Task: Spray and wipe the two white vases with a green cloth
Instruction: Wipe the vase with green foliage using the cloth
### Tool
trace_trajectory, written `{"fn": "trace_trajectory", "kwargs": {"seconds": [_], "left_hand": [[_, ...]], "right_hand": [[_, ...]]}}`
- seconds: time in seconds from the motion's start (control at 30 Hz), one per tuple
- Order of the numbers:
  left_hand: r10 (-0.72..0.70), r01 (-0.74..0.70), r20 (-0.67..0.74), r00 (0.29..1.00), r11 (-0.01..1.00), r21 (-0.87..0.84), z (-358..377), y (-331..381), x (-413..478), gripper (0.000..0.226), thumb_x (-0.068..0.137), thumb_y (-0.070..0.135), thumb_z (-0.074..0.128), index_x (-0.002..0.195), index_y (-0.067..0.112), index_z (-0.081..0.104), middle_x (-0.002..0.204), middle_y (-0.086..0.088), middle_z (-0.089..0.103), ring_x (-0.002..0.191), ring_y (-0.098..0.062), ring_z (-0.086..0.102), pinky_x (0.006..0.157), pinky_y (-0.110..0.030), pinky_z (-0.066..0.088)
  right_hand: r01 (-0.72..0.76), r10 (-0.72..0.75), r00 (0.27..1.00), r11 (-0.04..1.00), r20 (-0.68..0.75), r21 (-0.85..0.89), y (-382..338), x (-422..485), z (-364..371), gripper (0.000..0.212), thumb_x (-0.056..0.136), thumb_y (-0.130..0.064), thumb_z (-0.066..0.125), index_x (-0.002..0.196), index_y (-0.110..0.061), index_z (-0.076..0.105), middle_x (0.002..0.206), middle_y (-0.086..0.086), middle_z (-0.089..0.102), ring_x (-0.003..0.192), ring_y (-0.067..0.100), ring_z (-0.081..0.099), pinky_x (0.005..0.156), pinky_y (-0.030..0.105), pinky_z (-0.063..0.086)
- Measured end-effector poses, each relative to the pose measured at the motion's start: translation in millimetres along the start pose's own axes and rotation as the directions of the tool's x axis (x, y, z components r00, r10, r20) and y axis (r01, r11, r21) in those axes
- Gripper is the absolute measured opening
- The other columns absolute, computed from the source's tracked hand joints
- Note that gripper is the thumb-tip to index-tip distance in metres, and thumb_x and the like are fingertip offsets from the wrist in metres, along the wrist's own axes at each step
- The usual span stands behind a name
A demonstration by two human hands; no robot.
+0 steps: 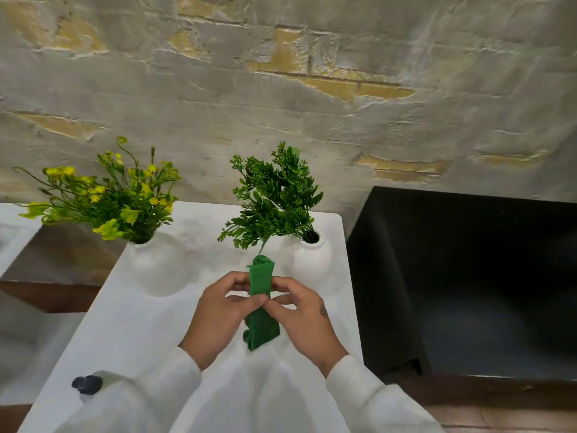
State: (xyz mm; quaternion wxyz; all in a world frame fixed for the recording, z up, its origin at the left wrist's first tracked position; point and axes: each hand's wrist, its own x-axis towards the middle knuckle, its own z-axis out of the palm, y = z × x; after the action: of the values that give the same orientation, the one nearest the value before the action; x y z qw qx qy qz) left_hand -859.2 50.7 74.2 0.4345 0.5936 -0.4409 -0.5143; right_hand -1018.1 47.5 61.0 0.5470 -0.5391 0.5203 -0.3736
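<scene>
So the left grip (225, 310) and right grip (304, 318) both pinch the one green cloth (261, 284), a soft rolled strip standing up between them. There are two round, matte white vases: left vase (156, 264) beyond-left of the grips, right vase (312, 260) beyond-right, close to the smooth white tabletop's (131, 332) right edge. Bare surface lies between them. A black box (468, 292) sits past that edge.

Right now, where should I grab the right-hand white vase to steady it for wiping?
Probably the narrow neck of the right vase, under the rim, from its right side with the right hand: the belly is wide and round, and the green sprigs lean out leftward.
</scene>
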Motion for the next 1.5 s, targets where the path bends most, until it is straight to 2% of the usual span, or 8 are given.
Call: {"fn": "trace_trajectory", "kwargs": {"seconds": [0.13, 0.43, 0.67, 0.93, 1.13, 1.27, 1.43, 1.5], "left_hand": [[-0.061, 0.059, -0.024, 0.998, 0.996, -0.068, -2.9, -7.0, 9.2, 0.014, 0.084, 0.005, 0.071, 0.094, 0.014, 0.072, 0.1, -0.007, 0.069, 0.083, -0.025, 0.072, 0.077, -0.041, 0.06], [-0.133, 0.097, -0.184, 0.974, 0.976, -0.193, -13.4, -20.5, 31.3, 0.009, 0.085, 0.009, 0.07, 0.093, 0.014, 0.069, 0.099, -0.011, 0.069, 0.091, -0.028, 0.069, 0.076, -0.04, 0.06], [-0.089, 0.032, -0.245, 0.966, 0.974, -0.226, -5.2, -11.8, 41.0, 0.012, 0.083, 0.011, 0.072, 0.091, 0.019, 0.069, 0.093, -0.006, 0.073, 0.087, -0.023, 0.07, 0.079, -0.037, 0.057], [-0.075, 0.033, -0.23, 0.97, 0.983, -0.182, 10.1, -16.4, 53.8, 0.017, 0.084, 0.02, 0.07, 0.097, 0.03, 0.071, 0.098, 0.004, 0.073, 0.095, -0.019, 0.068, 0.088, -0.042, 0.056], [0.172, -0.127, -0.163, 0.972, 0.958, 0.258, 32.8, -13.6, 64.5, 0.021, 0.091, 0.019, 0.061, 0.111, 0.02, 0.07, 0.098, 0.007, 0.068, 0.084, -0.009, 0.058, 0.076, -0.003, 0.041], [0.415, -0.352, -0.039, 0.909, 0.814, 0.462, 43.3, -5.7, 75.4, 0.033, 0.093, 0.008, 0.054, 0.117, 0.025, 0.069, 0.115, 0.008, 0.068, 0.099, -0.01, 0.059, 0.09, -0.013, 0.04], [0.319, -0.261, 0.014, 0.948, 0.749, 0.609, 44.1, -11.0, 91.8, 0.038, 0.093, 0.02, 0.036, 0.112, 0.01, 0.067, 0.107, -0.01, 0.069, 0.091, -0.03, 0.063, 0.079, -0.033, 0.049], [0.188, -0.147, -0.01, 0.982, 0.8, 0.582, 37.8, -14.9, 94.9, 0.034, 0.093, 0.021, 0.041, 0.116, 0.016, 0.065, 0.104, -0.01, 0.069, 0.087, -0.027, 0.062, 0.073, -0.019, 0.048]], "right_hand": [[-0.032, 0.032, 0.999, 0.999, 0.026, 0.007, 5.6, 2.0, -7.8, 0.03, 0.09, -0.014, 0.069, 0.113, -0.033, 0.072, 0.11, -0.017, 0.07, 0.094, 0.007, 0.067, 0.079, 0.021, 0.057], [0.022, -0.041, 0.929, 0.998, -0.367, -0.055, -2.8, 24.7, -71.9, 0.016, 0.088, -0.02, 0.072, 0.095, -0.033, 0.073, 0.094, -0.002, 0.071, 0.089, 0.018, 0.068, 0.083, 0.047, 0.059], [-0.015, -0.079, 0.96, 0.943, -0.267, -0.331, -32.7, 60.9, -82.6, 0.064, 0.08, -0.035, 0.08, 0.138, -0.03, 0.052, 0.13, -0.013, 0.043, 0.119, 0.006, 0.046, 0.095, 0.029, 0.044], [-0.014, -0.062, 0.984, 0.909, -0.168, -0.417, -37.0, 74.1, -81.2, 0.056, 0.078, -0.039, 0.081, 0.129, -0.03, 0.061, 0.121, -0.011, 0.056, 0.114, 0.007, 0.052, 0.094, 0.027, 0.045], [0.037, -0.119, 0.982, 0.883, -0.146, -0.468, -33.2, 74.2, -83.0, 0.053, 0.081, -0.037, 0.08, 0.13, -0.028, 0.06, 0.118, -0.016, 0.054, 0.111, 0.002, 0.05, 0.096, 0.022, 0.041], [0.045, -0.132, 0.979, 0.886, -0.157, -0.462, -30.6, 76.8, -84.6, 0.052, 0.08, -0.037, 0.081, 0.128, -0.028, 0.062, 0.117, -0.017, 0.055, 0.111, 0.0, 0.05, 0.097, 0.022, 0.042], [0.045, -0.13, 0.98, 0.883, -0.152, -0.468, -26.9, 77.1, -85.0, 0.053, 0.08, -0.04, 0.08, 0.128, -0.03, 0.061, 0.12, -0.018, 0.055, 0.116, 0.003, 0.051, 0.103, 0.029, 0.044], [0.043, -0.132, 0.979, 0.88, -0.155, -0.474, -25.8, 77.0, -84.9, 0.053, 0.08, -0.041, 0.079, 0.129, -0.031, 0.06, 0.122, -0.018, 0.055, 0.119, 0.005, 0.051, 0.106, 0.034, 0.044]]}}
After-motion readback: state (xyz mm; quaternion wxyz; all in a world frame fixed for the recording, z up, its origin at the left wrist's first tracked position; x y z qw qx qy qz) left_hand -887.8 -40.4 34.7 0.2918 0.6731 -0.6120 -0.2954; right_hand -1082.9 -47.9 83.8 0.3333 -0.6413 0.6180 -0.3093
